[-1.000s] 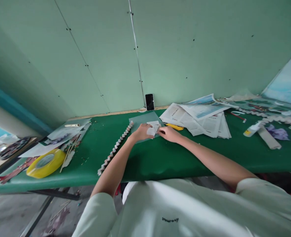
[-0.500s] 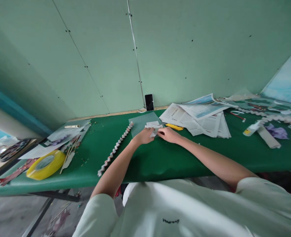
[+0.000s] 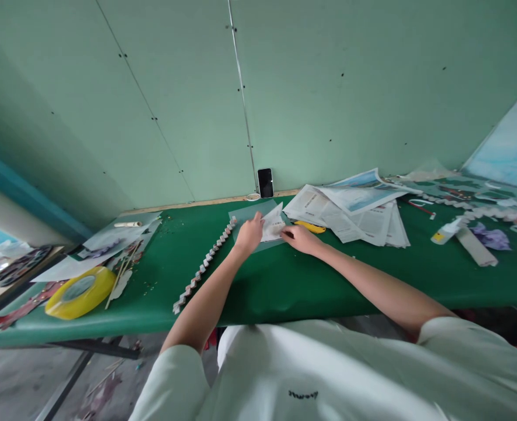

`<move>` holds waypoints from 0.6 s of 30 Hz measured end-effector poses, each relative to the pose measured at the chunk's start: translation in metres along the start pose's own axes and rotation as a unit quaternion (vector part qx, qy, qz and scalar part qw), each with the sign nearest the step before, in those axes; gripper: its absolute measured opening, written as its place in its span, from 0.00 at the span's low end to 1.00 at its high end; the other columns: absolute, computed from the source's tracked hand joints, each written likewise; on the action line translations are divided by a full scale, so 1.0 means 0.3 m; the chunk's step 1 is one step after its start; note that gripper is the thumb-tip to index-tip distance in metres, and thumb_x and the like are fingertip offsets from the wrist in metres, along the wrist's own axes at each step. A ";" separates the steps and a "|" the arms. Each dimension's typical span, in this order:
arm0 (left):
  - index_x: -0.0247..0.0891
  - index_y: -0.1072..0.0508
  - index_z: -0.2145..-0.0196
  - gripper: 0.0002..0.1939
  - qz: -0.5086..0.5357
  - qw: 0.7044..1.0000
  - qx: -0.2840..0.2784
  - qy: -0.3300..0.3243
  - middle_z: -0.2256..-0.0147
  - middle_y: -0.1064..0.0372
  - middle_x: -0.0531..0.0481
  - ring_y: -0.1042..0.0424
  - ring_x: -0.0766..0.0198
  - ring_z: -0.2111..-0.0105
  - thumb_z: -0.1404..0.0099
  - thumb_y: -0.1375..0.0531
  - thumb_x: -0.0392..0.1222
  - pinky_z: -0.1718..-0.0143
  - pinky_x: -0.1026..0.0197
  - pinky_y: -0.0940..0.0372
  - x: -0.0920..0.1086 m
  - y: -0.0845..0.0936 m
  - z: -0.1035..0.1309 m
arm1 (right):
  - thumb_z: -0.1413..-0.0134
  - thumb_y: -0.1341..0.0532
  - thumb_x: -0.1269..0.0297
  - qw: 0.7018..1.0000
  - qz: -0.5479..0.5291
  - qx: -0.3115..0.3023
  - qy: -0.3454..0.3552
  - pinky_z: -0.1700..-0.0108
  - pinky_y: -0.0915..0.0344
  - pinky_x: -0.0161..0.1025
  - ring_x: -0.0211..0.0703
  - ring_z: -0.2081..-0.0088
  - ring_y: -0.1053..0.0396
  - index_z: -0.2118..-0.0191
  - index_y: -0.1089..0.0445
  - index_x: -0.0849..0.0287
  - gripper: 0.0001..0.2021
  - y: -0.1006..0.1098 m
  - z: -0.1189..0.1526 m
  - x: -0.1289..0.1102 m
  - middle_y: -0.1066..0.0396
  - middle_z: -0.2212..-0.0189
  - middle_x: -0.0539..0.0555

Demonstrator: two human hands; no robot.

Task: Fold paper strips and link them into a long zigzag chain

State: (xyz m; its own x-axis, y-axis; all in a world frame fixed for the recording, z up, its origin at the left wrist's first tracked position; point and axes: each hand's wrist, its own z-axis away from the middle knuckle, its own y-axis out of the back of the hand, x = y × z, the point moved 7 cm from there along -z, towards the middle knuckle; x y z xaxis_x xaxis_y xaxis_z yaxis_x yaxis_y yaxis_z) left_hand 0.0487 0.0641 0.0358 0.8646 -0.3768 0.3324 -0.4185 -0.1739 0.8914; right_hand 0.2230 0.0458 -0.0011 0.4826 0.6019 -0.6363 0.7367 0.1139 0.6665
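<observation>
At the near edge, a white shirt (image 3: 328, 374) is seen, from which both bare forearms are extended over the green table (image 3: 284, 286). On the near left part of the table, a yellow tape roll (image 3: 80, 290) is laid flat, with thin wooden sticks (image 3: 120, 275) just beside it. A folded paper chain (image 3: 205, 264) is stretched diagonally from the near edge toward the middle of the table.

In the middle, a small piece of printed paper (image 3: 273, 225) is placed on a translucent plastic sheet (image 3: 252, 215). The left hand (image 3: 249, 232) is pressed on the left part of the paper, fingers spread and flat; nothing is gripped. The right hand (image 3: 299, 238) is set at the paper's right lower edge, fingers curled with the fingertips touching the paper; whether the edge is pinched cannot be told. One corner of the paper is raised toward the wall.

Just behind the right hand, a yellow utility knife (image 3: 309, 226) is partly hidden. To the right, a stack of newspapers (image 3: 354, 213) is spread. Farther right, a white glue bottle (image 3: 447, 230) and a purple crumpled scrap (image 3: 495, 238) are found.

At the far edge, a black phone (image 3: 266, 182) is leaned upright against the green wall (image 3: 284, 88).
</observation>
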 end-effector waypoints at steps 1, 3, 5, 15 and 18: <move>0.37 0.30 0.47 0.13 0.035 0.999 0.025 -0.002 0.70 0.25 0.44 0.24 0.53 0.69 0.22 0.49 0.42 0.64 0.60 0.37 -0.002 0.017 -0.003 | 0.30 0.44 0.53 1.000 -0.004 0.013 -0.002 0.69 0.40 0.41 0.46 0.74 0.32 0.66 0.27 0.56 0.16 0.007 -0.003 0.005 0.27 0.73 0.55; 0.39 0.28 0.49 0.11 0.109 0.992 0.065 -0.015 0.72 0.26 0.48 0.25 0.57 0.72 0.23 0.46 0.43 0.66 0.62 0.38 0.000 0.043 -0.009 | 0.31 0.42 0.52 0.998 -0.019 0.057 -0.011 0.66 0.36 0.42 0.48 0.69 0.29 0.59 0.26 0.57 0.15 0.028 -0.010 0.022 0.25 0.68 0.57; 0.38 0.26 0.52 0.10 0.180 0.980 0.082 -0.020 0.72 0.26 0.49 0.26 0.59 0.73 0.25 0.44 0.44 0.68 0.63 0.38 -0.001 0.056 -0.013 | 0.35 0.39 0.49 0.991 -0.044 0.122 -0.039 0.63 0.33 0.44 0.50 0.65 0.27 0.49 0.28 0.58 0.19 0.060 -0.014 0.056 0.24 0.60 0.60; 0.34 0.24 0.56 0.19 0.350 0.936 -0.026 -0.014 0.76 0.28 0.51 0.28 0.63 0.75 0.31 0.36 0.54 0.73 0.65 0.35 -0.023 0.034 -0.045 | 0.49 0.28 0.42 0.946 -0.261 0.143 -0.126 0.57 0.30 0.43 0.51 0.57 0.27 0.57 0.30 0.55 0.24 0.132 -0.030 0.135 0.25 0.59 0.57; 0.33 0.25 0.53 0.23 0.443 0.896 -0.024 0.023 0.71 0.26 0.48 0.27 0.64 0.73 0.30 0.37 0.59 0.70 0.64 0.31 -0.034 0.020 -0.048 | 0.46 0.30 0.40 0.948 -0.259 0.149 -0.109 0.63 0.32 0.42 0.46 0.68 0.31 0.69 0.34 0.55 0.23 0.146 -0.029 0.115 0.32 0.73 0.51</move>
State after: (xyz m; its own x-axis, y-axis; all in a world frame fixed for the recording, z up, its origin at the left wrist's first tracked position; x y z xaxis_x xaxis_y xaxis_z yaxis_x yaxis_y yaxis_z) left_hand 0.0413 0.0801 0.0422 0.2095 -0.3094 0.9276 -0.9351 0.2140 0.2826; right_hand 0.2677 0.0786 0.0095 0.0822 0.3441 -0.9353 0.9870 0.1021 0.1243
